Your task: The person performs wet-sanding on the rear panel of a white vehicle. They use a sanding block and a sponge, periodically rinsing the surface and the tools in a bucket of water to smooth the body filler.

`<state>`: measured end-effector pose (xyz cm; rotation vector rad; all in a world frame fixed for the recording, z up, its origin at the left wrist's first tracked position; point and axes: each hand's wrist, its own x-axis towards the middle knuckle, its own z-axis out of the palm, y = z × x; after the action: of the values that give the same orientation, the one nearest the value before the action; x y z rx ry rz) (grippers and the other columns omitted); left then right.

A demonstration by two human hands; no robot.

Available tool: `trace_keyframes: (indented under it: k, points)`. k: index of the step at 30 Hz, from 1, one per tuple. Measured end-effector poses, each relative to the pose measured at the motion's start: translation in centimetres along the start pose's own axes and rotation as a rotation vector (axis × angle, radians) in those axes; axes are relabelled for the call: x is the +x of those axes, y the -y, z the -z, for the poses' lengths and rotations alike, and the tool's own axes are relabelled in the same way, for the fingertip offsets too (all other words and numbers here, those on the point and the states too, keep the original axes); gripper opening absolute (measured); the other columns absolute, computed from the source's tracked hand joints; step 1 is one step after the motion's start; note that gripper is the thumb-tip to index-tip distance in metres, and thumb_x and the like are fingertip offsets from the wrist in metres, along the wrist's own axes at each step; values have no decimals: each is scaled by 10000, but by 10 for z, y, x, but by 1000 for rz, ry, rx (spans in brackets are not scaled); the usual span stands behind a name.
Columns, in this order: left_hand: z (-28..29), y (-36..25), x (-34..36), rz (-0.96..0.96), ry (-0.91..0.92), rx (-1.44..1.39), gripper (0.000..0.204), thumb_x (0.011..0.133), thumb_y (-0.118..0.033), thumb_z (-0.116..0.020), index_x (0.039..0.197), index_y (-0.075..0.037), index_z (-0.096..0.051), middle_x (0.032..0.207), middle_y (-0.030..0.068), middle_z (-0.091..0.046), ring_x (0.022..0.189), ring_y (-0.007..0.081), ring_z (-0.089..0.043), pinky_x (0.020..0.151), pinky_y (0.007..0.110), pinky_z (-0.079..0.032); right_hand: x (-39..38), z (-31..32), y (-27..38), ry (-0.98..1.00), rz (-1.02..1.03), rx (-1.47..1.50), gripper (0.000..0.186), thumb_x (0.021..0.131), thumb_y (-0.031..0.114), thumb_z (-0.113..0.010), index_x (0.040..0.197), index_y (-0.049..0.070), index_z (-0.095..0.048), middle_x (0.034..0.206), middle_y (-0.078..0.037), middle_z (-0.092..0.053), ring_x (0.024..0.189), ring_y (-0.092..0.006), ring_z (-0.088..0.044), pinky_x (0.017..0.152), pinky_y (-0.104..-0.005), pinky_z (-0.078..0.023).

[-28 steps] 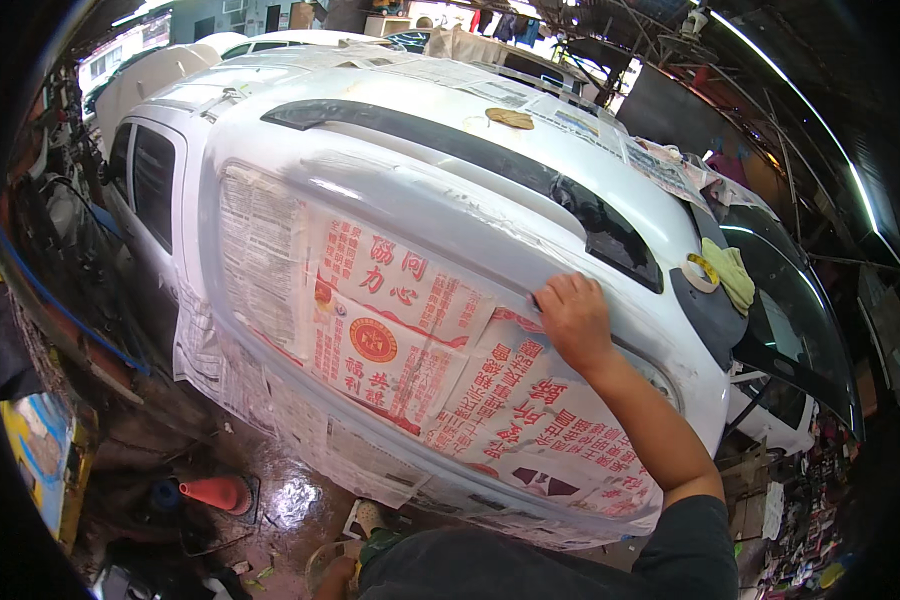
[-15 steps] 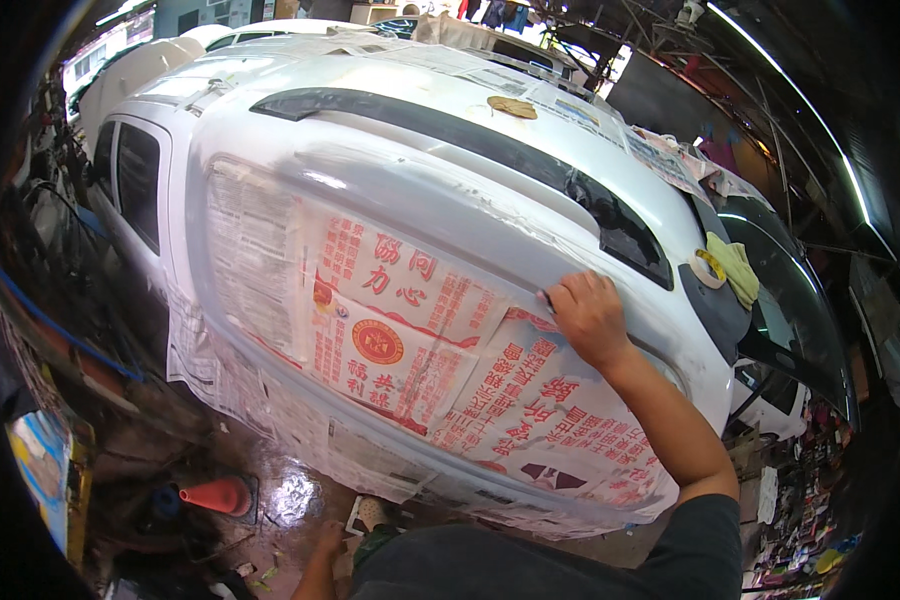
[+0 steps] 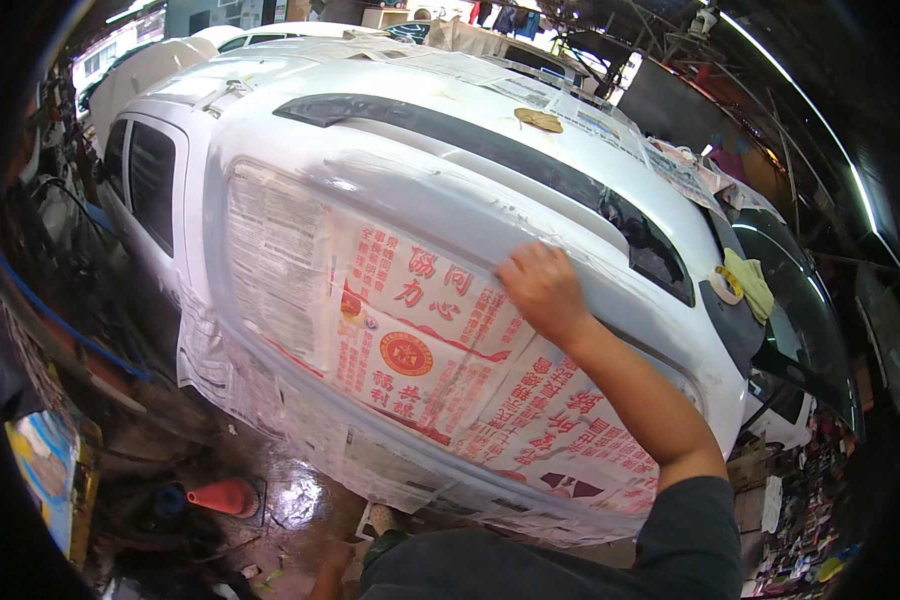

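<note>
Right hand (image 3: 540,290) pressed flat, grasping nothing, on the upper edge of red-printed newspaper (image 3: 420,340) masking the white car's rear (image 3: 450,190), apparently smoothing it down; left hand unseen.

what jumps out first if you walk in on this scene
A white car fills the view, its rear masked with newspaper printed in red. The right hand presses flat at the paper's upper edge. An orange cone lies on the wet floor at lower left.
</note>
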<state>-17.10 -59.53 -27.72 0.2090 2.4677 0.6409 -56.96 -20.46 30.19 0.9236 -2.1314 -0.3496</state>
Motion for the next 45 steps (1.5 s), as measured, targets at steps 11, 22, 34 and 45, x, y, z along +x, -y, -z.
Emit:
trace_keyframes:
  k: [11,22,34,45]
  points:
    - [-10,3,29,462,-247,-813,377,914,-299,-526,979,5,-740,1068,284,-697,1057,420,-665,895,488,-514,126,-63,56,-49,15,25,89,853,195,-659,910,139,-621,884,-33,-588,891,-206,-613,707,-370,-458]
    - [-25,12,-37,519,-62,-651,411,962,-242,-541,1294,-26,-652,1247,237,-670,1163,370,-641,989,440,-493,274,-156,120,-228,22,31,43,876,181,-645,882,141,-630,905,-32,-610,885,-202,-624,690,-380,-464]
    - [-25,0,-64,603,-149,-723,408,975,-249,-545,1295,-19,-649,1244,231,-671,1170,354,-637,1001,431,-487,300,-161,144,-153,-40,63,67,880,144,-624,946,140,-631,932,-41,-604,903,-219,-628,729,-402,-480]
    - [26,13,-36,502,-199,-611,406,987,-255,-548,1295,-12,-646,1240,225,-672,1176,340,-633,1011,422,-482,122,-58,58,-53,-15,-9,74,845,139,-634,918,133,-618,899,-37,-562,870,-227,-579,724,-407,-437]
